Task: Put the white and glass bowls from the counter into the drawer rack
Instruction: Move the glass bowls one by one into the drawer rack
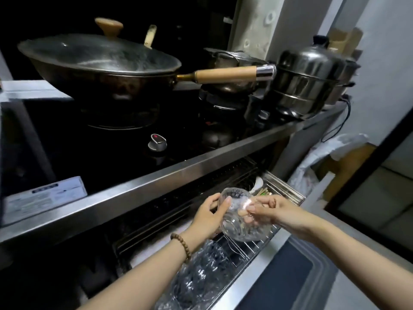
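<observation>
Both hands, left (207, 218) and right (274, 211), clasp the glass bowl (237, 227) between them.

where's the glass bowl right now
In the head view, the glass bowl is low and right of centre. The left hand and right hand hold it over the drawer rack, below the steel counter edge.

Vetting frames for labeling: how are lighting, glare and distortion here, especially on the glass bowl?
Head view: dim overall, hob nearly black; glass bowl, gripped by left hand and right hand, carries a glare spot; wide-angle bows the counter edge; glassware in the drawer rack smears into reflections.
</observation>
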